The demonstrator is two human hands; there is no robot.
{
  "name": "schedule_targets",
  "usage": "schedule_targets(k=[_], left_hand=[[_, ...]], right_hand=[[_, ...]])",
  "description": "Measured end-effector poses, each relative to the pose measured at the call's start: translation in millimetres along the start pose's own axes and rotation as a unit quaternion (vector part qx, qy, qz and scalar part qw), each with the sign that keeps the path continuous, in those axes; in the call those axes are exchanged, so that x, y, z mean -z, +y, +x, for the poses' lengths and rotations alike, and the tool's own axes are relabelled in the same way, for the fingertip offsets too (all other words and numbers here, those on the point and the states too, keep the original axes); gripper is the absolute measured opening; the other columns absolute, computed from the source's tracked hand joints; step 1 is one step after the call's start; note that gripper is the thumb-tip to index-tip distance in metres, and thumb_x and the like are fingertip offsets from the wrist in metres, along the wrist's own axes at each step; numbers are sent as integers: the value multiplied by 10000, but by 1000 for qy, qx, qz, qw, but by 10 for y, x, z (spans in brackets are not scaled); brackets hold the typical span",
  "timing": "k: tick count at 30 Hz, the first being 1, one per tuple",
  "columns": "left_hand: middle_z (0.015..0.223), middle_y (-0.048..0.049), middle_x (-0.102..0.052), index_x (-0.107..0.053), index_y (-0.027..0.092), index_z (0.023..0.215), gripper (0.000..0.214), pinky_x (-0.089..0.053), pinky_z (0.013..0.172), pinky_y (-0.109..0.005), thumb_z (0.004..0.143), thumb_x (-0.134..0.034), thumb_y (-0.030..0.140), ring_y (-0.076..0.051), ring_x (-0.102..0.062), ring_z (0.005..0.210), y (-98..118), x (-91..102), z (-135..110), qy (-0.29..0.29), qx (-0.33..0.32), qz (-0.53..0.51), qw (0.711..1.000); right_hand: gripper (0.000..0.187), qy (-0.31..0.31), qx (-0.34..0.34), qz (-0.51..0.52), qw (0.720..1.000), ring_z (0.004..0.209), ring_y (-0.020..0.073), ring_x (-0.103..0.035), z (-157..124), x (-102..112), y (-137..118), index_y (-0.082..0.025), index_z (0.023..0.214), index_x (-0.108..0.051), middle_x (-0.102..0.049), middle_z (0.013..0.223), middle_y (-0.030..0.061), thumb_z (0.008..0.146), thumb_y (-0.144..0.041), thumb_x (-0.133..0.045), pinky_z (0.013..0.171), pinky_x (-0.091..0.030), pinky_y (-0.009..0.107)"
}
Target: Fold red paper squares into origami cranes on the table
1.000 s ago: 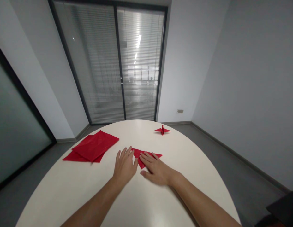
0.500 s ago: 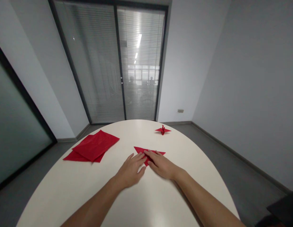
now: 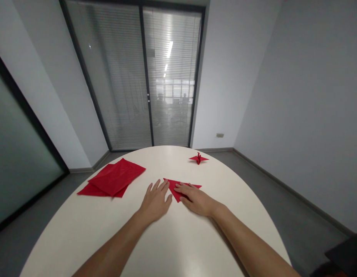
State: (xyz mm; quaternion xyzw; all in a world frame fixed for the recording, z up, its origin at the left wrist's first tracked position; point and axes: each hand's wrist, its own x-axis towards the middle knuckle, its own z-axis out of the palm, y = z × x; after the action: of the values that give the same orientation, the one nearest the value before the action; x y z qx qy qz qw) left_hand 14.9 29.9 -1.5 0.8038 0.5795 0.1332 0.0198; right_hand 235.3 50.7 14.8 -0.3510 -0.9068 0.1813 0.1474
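Observation:
A red sheet of paper folded into a triangle (image 3: 173, 187) lies flat on the white table, its long edge away from me and one corner toward me. My right hand (image 3: 197, 199) rests on its right part with the fingers stretched out, covering some of it. At the left edge of the triangle is my left hand (image 3: 157, 200), fingers spread, fingertips by the paper's left corner. Whether those fingertips press on the paper or the table I cannot tell. Neither hand grips anything.
Red paper sheets (image 3: 117, 177) lie overlapping at the left of the round white table (image 3: 167, 246). Near the far edge stands a folded red paper crane (image 3: 198, 158). A dark object (image 3: 347, 254) shows at the lower right, beyond the table's edge.
My left hand has slid left, from the middle of the paper triangle to its left edge, uncovering more red paper. The right hand has stayed nearly in place.

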Motion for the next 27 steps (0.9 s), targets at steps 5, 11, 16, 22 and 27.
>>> schedule_targets(k=[5, 11, 16, 22, 27], left_hand=[[1564, -70, -423, -457, 205, 1479, 552, -251, 1177, -583, 957, -393, 374, -333, -357, 1447, -113, -51, 42, 21, 22, 7, 1000], [1572, -92, -408, -461, 171, 1473, 553, -266, 1174, -570, 966, -393, 379, -342, -352, 1448, -164, -53, 58, 40, 42, 10, 998], [1589, -85, -375, -433, 193, 1491, 534, -245, 1199, -516, 984, -371, 346, -278, -331, 1470, -146, -37, 43, 13, -23, -9, 1000], [1566, -92, -416, -469, 208, 1464, 520, -254, 1189, -549, 990, -370, 398, -290, -357, 1457, -123, -18, 35, 11, -15, -10, 1000], [1533, -88, -470, -506, 218, 1434, 498, -237, 1190, -571, 971, -409, 372, -313, -383, 1437, -96, -1, 32, 26, -5, -4, 1000]], right_hand=[[495, -4, 1, 11, 1000, 1442, 276, -379, 4, 17, -10, -221, 1468, -493, -478, 1517, 91, 987, -314, -429, 1217, -233, 509], [494, -4, -2, -7, 1000, 1456, 286, -352, -7, -1, -34, -213, 1462, -505, -454, 1534, 93, 982, -287, -414, 1216, -237, 521], [528, -10, -11, -29, 999, 1490, 303, -274, -22, -1, -98, -235, 1495, -455, -379, 1579, 94, 970, -236, -399, 1210, -207, 563], [572, -56, -14, -36, 998, 1527, 301, -108, -38, -30, -241, -214, 1563, -312, -241, 1627, 75, 1002, -312, -365, 1229, -89, 572], [657, -87, -36, -33, 995, 1533, 276, -55, -34, -77, -334, -144, 1591, -170, -129, 1641, 105, 1031, -464, -297, 1245, -54, 518]])
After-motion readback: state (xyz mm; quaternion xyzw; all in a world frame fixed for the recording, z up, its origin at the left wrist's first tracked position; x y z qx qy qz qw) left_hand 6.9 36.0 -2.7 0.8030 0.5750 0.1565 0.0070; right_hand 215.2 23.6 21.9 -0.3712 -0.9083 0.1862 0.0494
